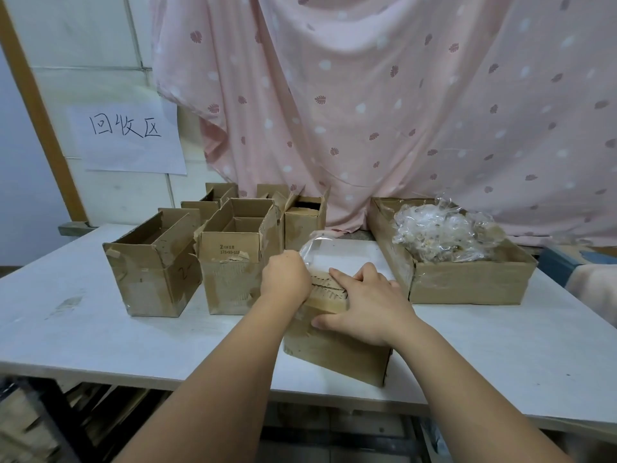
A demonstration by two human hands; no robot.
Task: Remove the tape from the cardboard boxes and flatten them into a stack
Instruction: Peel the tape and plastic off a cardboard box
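The cardboard box (337, 352) sits centre on the counter (133, 329); left hand (285, 279) grips the clear tape strip (310, 248); right hand (364, 305) presses the box down, fingers extended; peel low and steadily to avoid tearing.

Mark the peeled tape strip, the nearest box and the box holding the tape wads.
peeled tape strip (312, 250): head view, its lifted clear loop.
nearest box (337, 359): head view, near side wall.
box holding the tape wads (467, 282): head view, front wall.
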